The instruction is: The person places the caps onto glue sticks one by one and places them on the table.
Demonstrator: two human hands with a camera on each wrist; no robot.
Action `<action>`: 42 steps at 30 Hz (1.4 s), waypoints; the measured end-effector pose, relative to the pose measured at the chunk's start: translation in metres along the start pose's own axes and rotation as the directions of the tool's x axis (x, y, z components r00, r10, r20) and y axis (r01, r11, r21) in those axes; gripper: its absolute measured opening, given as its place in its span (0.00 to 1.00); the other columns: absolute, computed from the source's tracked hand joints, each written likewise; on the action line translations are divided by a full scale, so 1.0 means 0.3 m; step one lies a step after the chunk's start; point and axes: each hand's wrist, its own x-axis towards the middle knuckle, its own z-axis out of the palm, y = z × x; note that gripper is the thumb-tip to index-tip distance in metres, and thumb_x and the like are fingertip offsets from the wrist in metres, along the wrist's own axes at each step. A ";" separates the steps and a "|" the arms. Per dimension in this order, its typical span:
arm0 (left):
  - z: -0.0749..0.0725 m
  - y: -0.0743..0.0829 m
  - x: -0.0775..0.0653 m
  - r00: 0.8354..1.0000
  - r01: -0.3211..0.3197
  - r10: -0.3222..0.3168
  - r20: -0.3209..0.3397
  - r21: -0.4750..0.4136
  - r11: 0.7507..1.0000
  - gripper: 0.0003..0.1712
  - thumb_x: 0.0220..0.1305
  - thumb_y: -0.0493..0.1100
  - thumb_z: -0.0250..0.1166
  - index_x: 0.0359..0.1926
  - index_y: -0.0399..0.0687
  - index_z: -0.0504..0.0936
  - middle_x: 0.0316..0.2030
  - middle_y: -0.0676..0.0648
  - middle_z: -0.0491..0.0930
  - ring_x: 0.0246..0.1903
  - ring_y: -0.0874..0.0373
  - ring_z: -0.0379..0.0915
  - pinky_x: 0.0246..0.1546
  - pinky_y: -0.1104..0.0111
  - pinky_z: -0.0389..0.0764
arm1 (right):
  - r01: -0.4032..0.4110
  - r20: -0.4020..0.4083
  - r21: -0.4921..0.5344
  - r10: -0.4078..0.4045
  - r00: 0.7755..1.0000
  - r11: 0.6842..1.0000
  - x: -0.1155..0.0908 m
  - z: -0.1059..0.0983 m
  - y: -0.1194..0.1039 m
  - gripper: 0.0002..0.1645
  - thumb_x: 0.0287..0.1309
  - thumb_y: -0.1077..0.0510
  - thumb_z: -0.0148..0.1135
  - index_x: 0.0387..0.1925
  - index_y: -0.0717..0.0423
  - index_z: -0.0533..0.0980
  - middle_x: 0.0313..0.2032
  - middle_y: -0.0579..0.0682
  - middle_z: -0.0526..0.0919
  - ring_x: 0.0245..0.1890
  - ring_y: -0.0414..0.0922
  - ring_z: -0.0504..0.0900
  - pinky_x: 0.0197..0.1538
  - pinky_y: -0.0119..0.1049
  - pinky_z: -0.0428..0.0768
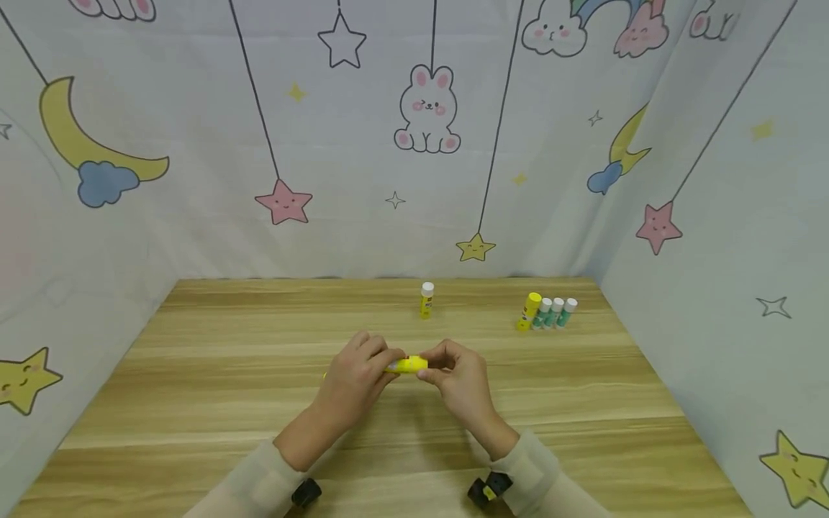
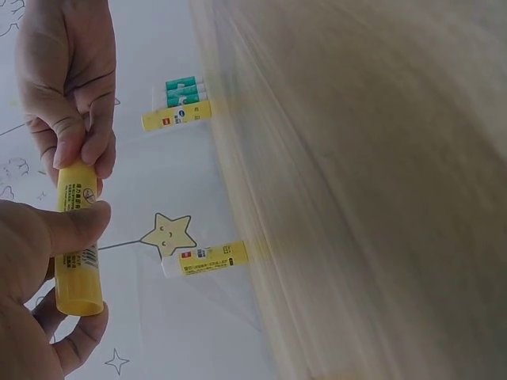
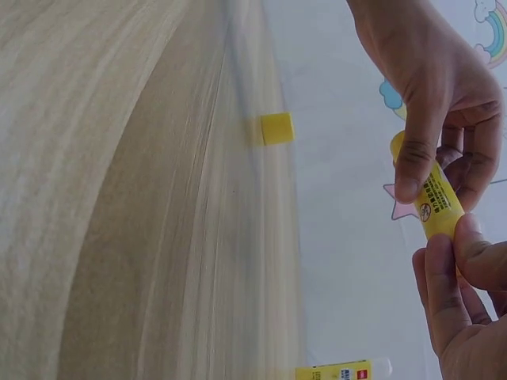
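A yellow glue stick point(image 1: 411, 365) lies sideways in the air above the table, between both hands. My left hand point(image 1: 355, 375) grips its barrel, thumb across the printed label in the left wrist view. At the other end, my right hand point(image 1: 463, 385) pinches the tip of the glue stick point(image 3: 438, 202) between thumb and fingers. The end by my left hand has no cap on it in the left wrist view. A loose yellow cap point(image 3: 277, 128) stands on the table beyond my left hand, almost wholly hidden in the head view.
A yellow glue stick with a white cap point(image 1: 426, 301) stands upright farther back. To its right is a row with a larger yellow glue stick point(image 1: 528, 312) and three green-and-white glue sticks point(image 1: 556, 314). A printed curtain point(image 1: 363, 237) rises behind the wooden table point(image 1: 227, 345).
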 end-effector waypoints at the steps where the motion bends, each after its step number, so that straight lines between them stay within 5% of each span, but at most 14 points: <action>1: 0.000 0.000 0.000 1.000 0.001 -0.001 -0.002 0.000 1.000 0.15 0.47 0.42 0.74 0.38 0.49 0.84 0.30 0.55 0.71 0.29 0.59 0.60 0.29 0.74 0.68 | 0.000 0.001 0.002 0.000 1.000 1.000 0.000 0.000 0.000 0.10 0.43 0.73 0.69 0.31 0.68 0.78 0.33 0.60 0.81 0.36 0.53 0.82 0.37 0.34 0.81; 11: -0.025 -0.003 0.020 1.000 0.016 -0.016 0.013 0.013 1.000 0.15 0.44 0.42 0.76 0.37 0.50 0.85 0.32 0.54 0.74 0.33 0.59 0.67 0.33 0.73 0.75 | 0.008 0.066 0.001 -0.008 0.998 1.000 0.014 -0.015 -0.004 0.10 0.47 0.70 0.68 0.34 0.66 0.78 0.37 0.58 0.81 0.39 0.52 0.81 0.39 0.34 0.81; 17: -0.027 0.000 0.024 0.999 0.028 -0.028 0.044 -0.003 1.000 0.17 0.46 0.41 0.76 0.40 0.50 0.84 0.36 0.54 0.76 0.39 0.59 0.71 0.39 0.72 0.78 | 0.009 0.071 -0.001 -0.009 0.997 1.000 0.038 -0.034 0.085 0.10 0.48 0.63 0.70 0.34 0.53 0.79 0.37 0.48 0.81 0.38 0.45 0.81 0.38 0.34 0.81; 27: -0.032 -0.051 -0.015 0.995 0.077 -0.079 0.056 0.022 0.997 0.19 0.48 0.45 0.74 0.42 0.49 0.83 0.36 0.54 0.77 0.36 0.60 0.74 0.35 0.69 0.79 | 0.051 0.070 -0.154 -0.041 0.997 0.987 0.075 -0.151 0.105 0.12 0.49 0.63 0.70 0.36 0.48 0.80 0.37 0.44 0.81 0.38 0.41 0.81 0.36 0.32 0.81; 36: -0.055 -0.117 -0.058 0.980 0.187 -0.189 0.064 0.040 0.982 0.18 0.49 0.45 0.73 0.43 0.52 0.82 0.35 0.54 0.78 0.33 0.61 0.74 0.29 0.68 0.78 | 0.170 0.153 -0.469 -0.110 0.982 0.866 0.111 -0.276 0.122 0.14 0.47 0.65 0.71 0.37 0.51 0.79 0.36 0.44 0.81 0.36 0.41 0.81 0.32 0.26 0.80; 42: -0.070 -0.128 -0.074 0.957 0.259 -0.266 0.119 0.066 0.964 0.17 0.52 0.47 0.71 0.44 0.52 0.82 0.36 0.55 0.78 0.34 0.61 0.73 0.31 0.68 0.77 | 0.236 0.213 -0.651 -0.125 0.969 0.721 0.151 -0.376 0.128 0.15 0.46 0.65 0.72 0.37 0.52 0.79 0.36 0.46 0.81 0.35 0.42 0.81 0.31 0.26 0.80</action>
